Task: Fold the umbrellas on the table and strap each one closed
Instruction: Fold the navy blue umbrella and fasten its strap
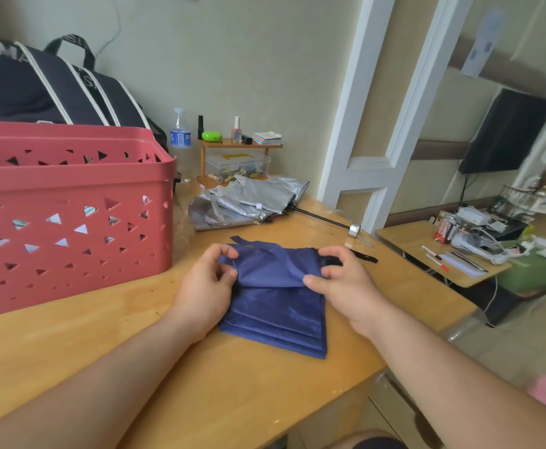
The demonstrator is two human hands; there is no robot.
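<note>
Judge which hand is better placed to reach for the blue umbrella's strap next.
Probably the left hand. A narrow strap-like tab of the blue umbrella sticks out at its far left corner, just beyond the left fingers. The right hand grips the opposite edge, farther from that tab.

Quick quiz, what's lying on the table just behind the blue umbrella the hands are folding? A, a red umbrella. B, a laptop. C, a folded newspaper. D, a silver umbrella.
D: a crumpled silver umbrella lies beyond the blue umbrella, beside the red basket.
</note>
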